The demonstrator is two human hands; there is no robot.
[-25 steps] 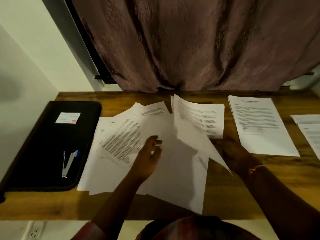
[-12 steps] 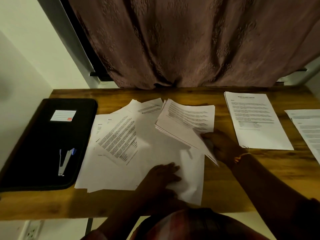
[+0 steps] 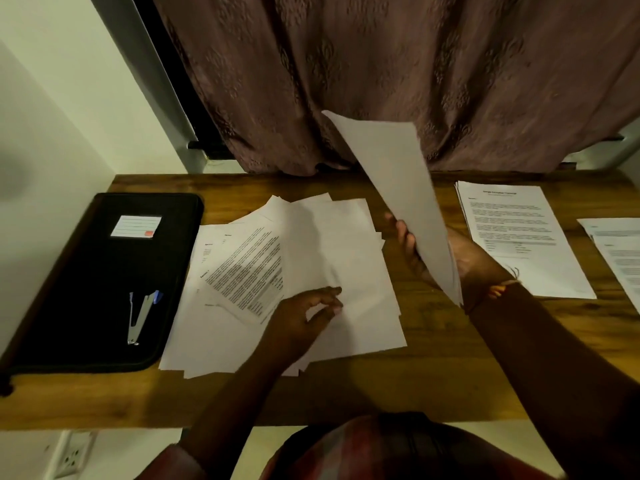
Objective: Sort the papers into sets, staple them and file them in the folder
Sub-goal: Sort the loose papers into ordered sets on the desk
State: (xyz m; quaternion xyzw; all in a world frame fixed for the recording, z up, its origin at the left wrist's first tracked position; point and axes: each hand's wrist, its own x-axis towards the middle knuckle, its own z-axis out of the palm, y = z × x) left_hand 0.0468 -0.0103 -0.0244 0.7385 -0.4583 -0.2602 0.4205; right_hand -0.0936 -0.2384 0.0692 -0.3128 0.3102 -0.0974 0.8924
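Note:
A loose pile of white papers (image 3: 332,258) lies spread across the middle of the wooden desk (image 3: 433,368). My right hand (image 3: 450,258) grips a thin bundle of sheets (image 3: 398,181), lifted upright above the desk with its blank back toward me. My left hand (image 3: 304,317) hovers over the pile's near side, fingers loosely curled, holding nothing. A black zipped folder (image 3: 86,289) lies at the left with a silver stapler (image 3: 138,317) resting on it.
A printed set of papers (image 3: 519,237) lies at the right, with another set (image 3: 620,251) at the far right edge. A brown curtain (image 3: 415,81) hangs behind the desk. A wall socket (image 3: 74,453) sits below the desk's front edge.
My right hand has lifted its bundle of sheets off the pile and tipped it upright. My left hand moved from the pile's near edge up toward its middle.

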